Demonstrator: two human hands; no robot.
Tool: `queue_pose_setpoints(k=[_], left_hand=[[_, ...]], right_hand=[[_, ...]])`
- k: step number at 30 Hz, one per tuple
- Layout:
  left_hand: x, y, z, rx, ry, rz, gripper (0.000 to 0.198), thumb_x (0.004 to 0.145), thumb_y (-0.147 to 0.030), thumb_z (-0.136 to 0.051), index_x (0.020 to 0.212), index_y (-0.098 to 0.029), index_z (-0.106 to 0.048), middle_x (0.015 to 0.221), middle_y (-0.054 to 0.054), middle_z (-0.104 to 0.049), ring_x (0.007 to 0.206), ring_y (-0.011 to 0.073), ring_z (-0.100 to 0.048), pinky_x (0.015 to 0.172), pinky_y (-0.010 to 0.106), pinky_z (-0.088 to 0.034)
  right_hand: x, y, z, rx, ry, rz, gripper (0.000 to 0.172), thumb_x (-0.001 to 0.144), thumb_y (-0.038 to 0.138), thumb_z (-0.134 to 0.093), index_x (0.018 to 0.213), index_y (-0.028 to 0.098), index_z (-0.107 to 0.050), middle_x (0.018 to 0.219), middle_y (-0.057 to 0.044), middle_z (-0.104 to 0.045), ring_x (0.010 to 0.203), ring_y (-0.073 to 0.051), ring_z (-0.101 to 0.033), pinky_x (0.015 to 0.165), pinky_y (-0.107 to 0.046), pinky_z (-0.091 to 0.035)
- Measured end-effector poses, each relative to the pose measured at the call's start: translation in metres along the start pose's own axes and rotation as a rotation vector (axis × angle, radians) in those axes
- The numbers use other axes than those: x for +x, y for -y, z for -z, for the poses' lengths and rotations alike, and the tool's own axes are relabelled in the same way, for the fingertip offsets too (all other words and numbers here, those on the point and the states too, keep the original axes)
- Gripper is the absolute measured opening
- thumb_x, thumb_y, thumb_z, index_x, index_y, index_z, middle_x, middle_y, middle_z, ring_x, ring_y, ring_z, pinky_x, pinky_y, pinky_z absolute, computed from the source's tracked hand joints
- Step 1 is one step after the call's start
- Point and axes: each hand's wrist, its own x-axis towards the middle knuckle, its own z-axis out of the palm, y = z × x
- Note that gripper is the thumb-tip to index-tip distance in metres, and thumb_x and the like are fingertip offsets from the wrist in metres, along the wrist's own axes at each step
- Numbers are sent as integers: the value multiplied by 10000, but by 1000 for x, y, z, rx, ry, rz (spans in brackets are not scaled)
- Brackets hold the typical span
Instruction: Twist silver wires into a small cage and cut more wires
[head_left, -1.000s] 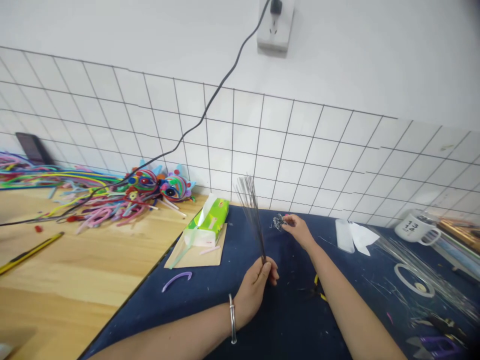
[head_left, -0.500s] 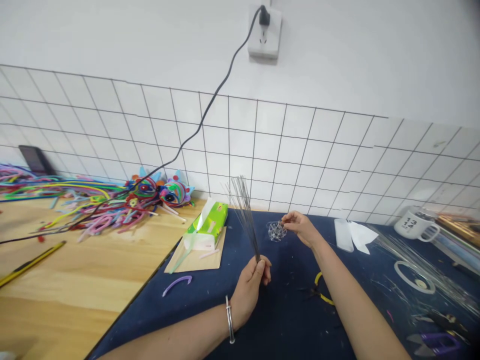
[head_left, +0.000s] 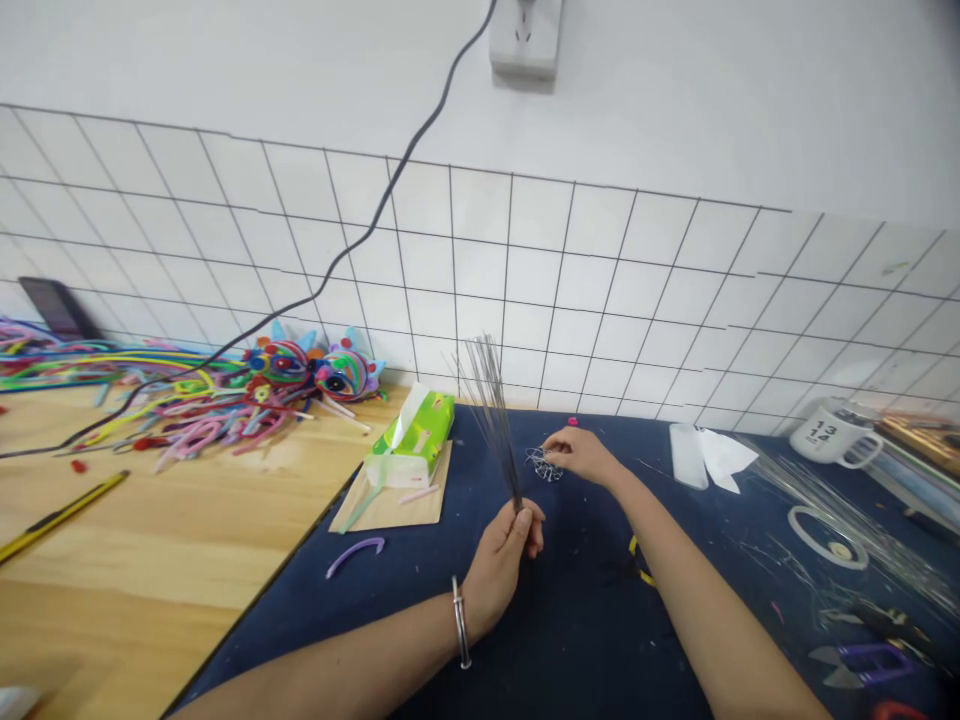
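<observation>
My left hand (head_left: pixel 510 545) is closed round the lower end of a bundle of thin wires (head_left: pixel 495 420), which fan out upward. A silver bangle (head_left: pixel 460 625) is on that wrist. Farther off on the dark blue mat (head_left: pixel 570 640), my right hand (head_left: pixel 581 455) pinches at a small openwork wire ball (head_left: pixel 541 463). Its fingers cover part of the ball, so the exact grip is hard to see. Yellow-handled pliers (head_left: pixel 643 577) lie beside my right forearm, partly hidden by it.
A green tissue pack (head_left: pixel 420 440) lies on brown card to the left, near a purple curved piece (head_left: pixel 354 555). Colourful pipe cleaners (head_left: pixel 202 420) cover the back left. Loose wires (head_left: pixel 847 520), purple-handled scissors (head_left: pixel 870 662) and a white mug (head_left: pixel 832 435) are at right.
My right hand has moved slightly left and now covers more of the wire ball, which has shifted left too. A small pink thing shows behind it. My left hand has barely moved.
</observation>
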Motion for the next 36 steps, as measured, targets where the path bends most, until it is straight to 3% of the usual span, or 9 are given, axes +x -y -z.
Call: queue_pose_setpoints(k=[9,18,22,26,27,29,31,34,36], left_hand=[[-1,0,1,33,9,-18,248,887,-343,-322,846,-153,-475,663,-11,-466,597,97,-447,572,231,-360],[-1,1,-1,14,21,1,239,887,-342,-326,858,-157,-474,663,-15,-465,599,99,-443,578,233,-358],[-1,0,-2,26,17,-3,238,886,-342,-326,858,-157,-473,663,-15,-467,594,99,-444,575,233,-358],[-1,1,-2,52,31,-10,233,889,-335,-325,862,-158,-474,669,-12,-470,598,100,-446,581,233,-361],[-1,1,-2,59,38,-12,231,889,-333,-325,864,-159,-475,669,-12,-471,598,100,-446,581,232,-361],[-2,2,-1,81,54,-22,234,888,-331,-328,858,-156,-481,673,-8,-477,599,102,-448,583,234,-365],[-3,3,0,116,67,-31,254,884,-334,-337,823,-146,-497,685,4,-492,609,106,-454,594,239,-374],[-4,5,1,167,83,-54,287,876,-340,-353,760,-134,-517,709,25,-515,639,117,-469,634,251,-390],[-4,7,1,167,100,-68,289,876,-340,-352,761,-134,-519,712,28,-520,645,120,-472,641,254,-396]], right_hand=[[-1,4,-7,-305,10,17,127,586,173,-642,710,201,-652,768,-15,-569,751,-142,-497,629,-212,-333],[-12,-19,76,-360,-468,-107,268,725,113,-395,908,155,-586,956,-84,-556,910,-190,-488,802,-328,-370],[-20,-9,94,-320,-543,-121,323,741,154,-420,1033,128,-554,1090,-134,-516,1024,-228,-459,818,-369,-393],[-23,39,78,-224,-364,-53,225,763,227,-485,936,187,-622,948,-49,-620,865,-167,-567,779,-317,-443],[-25,56,70,-170,-243,-2,198,759,258,-514,910,215,-635,898,-13,-639,819,-140,-585,745,-278,-459],[-30,90,52,116,188,170,303,761,300,-546,1051,220,-583,982,-17,-627,886,-136,-580,765,-265,-461],[-38,119,33,245,444,238,411,721,323,-604,1112,216,-535,1022,-23,-607,884,-132,-578,742,-245,-470],[-50,143,12,308,525,95,301,806,344,-497,1073,205,-505,915,-9,-605,632,-81,-583,537,-191,-471],[-57,149,7,226,468,39,231,857,337,-409,991,186,-521,818,-1,-589,526,-63,-542,480,-184,-444]])
